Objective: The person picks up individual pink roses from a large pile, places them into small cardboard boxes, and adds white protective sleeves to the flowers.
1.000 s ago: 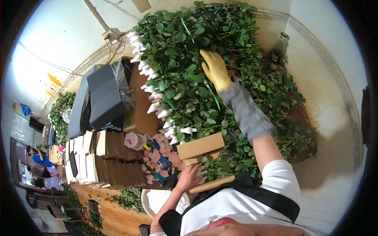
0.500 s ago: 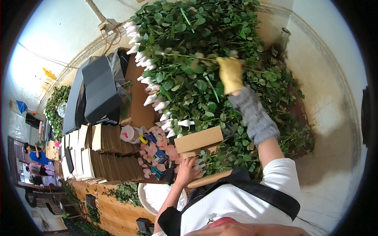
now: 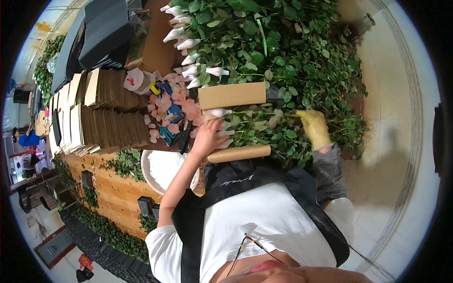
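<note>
In my right hand [image 3: 315, 128], which wears a yellow glove and a grey knit sleeve, a leafy rose stem [image 3: 271, 115] is held by its right end. That stem lies over a small row of roses, its head in a white net sleeve [image 3: 218, 112]. My bare left hand [image 3: 207, 137] has its fingers curled over the white-sleeved rose heads [image 3: 226, 133] at the left end of this row. A strip of corrugated cardboard [image 3: 232, 95] stands along the far side of the row; a second cardboard edge [image 3: 239, 153] runs along the near side, against my apron.
Beyond lies a big pile of leafy roses [image 3: 302, 56]. Pink petals [image 3: 191, 111], a black-handled tool [image 3: 184, 137] and stacked cardboard sheets [image 3: 111, 129] are to the left. A tub of white material [image 3: 167, 170] stands below them. Dark grey boxes [image 3: 106, 28] sit farther back.
My right hand has come back from over the far pile with a rose stem to the near row. My left hand stays at the rose heads. The view has tilted down toward me.
</note>
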Available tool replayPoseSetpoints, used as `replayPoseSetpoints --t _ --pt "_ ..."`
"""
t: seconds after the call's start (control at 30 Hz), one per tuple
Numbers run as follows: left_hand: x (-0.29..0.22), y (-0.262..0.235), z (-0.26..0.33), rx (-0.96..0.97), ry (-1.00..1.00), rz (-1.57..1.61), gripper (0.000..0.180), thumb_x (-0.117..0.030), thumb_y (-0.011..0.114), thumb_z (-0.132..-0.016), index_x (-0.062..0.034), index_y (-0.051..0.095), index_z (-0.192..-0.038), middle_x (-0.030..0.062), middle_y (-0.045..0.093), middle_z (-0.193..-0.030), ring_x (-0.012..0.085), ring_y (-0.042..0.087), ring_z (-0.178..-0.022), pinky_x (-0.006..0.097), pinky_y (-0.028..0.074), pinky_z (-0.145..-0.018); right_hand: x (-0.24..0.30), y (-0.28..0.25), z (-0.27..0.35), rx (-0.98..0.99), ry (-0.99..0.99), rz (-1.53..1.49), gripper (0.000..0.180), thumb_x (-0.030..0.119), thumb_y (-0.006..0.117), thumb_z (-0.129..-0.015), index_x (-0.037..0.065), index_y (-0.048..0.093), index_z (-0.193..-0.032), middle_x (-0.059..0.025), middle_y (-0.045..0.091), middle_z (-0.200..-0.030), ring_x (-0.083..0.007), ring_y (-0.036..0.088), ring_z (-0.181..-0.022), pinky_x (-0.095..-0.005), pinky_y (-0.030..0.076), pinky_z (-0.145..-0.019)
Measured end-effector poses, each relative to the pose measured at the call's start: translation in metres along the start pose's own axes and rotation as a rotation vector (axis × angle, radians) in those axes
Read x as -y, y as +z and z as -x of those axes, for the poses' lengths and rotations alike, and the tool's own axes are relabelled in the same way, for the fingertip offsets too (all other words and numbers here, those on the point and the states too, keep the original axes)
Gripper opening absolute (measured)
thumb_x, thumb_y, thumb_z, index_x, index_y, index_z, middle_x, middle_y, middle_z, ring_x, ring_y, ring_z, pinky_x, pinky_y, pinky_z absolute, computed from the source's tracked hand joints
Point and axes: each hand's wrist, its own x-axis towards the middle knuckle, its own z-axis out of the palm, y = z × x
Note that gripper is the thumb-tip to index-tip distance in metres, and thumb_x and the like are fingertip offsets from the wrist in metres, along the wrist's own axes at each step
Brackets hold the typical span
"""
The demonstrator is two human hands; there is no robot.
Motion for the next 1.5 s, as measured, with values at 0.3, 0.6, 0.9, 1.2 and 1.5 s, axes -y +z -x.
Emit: replayPoseSetpoints --t 0.3,0.6,0.9,1.2,1.5 --pt "-0.017 -0.008 -0.011 0.103 0.034 -0.153 0.050 -0.030 0.085 -0.072 -0.0034 0.059 -0.105 0.0195 0.052 -0.125 0.0407 0.052 -0.114 0.050 0.045 -0.094 0.016 0.056 0.033 -0.122 0.100 0.235 0.014 0.001 0.066 -0.068 0.005 0.066 -0.081 -0.0123 0.069 -0.095 -0.0343 0.064 -0.092 -0.0455 0.051 -0.087" --pt "-0.018 -0.005 -0.018 0.129 0.024 -0.157 0.068 -0.032 0.086 -0.070 -0.0034 0.057 -0.124 0.0227 0.047 -0.140 0.0432 0.046 -0.127 0.051 0.040 -0.104 -0.018 0.101 0.092 0.338 0.742 -0.375 0.040 0.004 0.069 -0.085 0.009 0.066 -0.124 -0.0149 0.069 -0.118 -0.0328 0.064 -0.112 -0.0396 0.052 -0.097" --pt "-0.019 -0.005 -0.006 0.048 -0.047 -0.103 0.071 -0.032 0.088 -0.069 -0.0036 0.059 -0.127 0.0192 0.049 -0.138 0.0424 0.049 -0.125 0.052 0.043 -0.102 -0.004 -0.039 -0.061 0.099 0.222 -0.406 0.044 0.024 0.057 -0.100 0.005 0.054 -0.139 -0.0162 0.060 -0.138 -0.0313 0.059 -0.125 -0.0391 0.046 -0.107" --pt "-0.004 0.011 0.006 0.040 -0.057 -0.077 0.066 -0.030 0.086 -0.074 -0.0058 0.056 -0.127 0.0211 0.041 -0.146 0.0465 0.043 -0.128 0.057 0.040 -0.102 0.021 -0.003 -0.313 -0.478 -0.212 -0.203 0.038 0.017 0.064 -0.092 0.008 0.060 -0.129 -0.0149 0.070 -0.107 -0.0324 0.068 -0.094 -0.0439 0.055 -0.083" --pt "0.000 0.017 0.011 0.034 -0.078 -0.074 0.061 -0.030 0.087 -0.074 -0.0091 0.059 -0.123 0.0218 0.041 -0.143 0.0456 0.044 -0.126 0.057 0.040 -0.100 -0.011 0.092 -0.322 -0.564 0.025 0.406 0.025 0.013 0.067 -0.084 0.011 0.071 -0.109 -0.0066 0.071 -0.109 -0.0245 0.067 -0.104 -0.0380 0.053 -0.090"
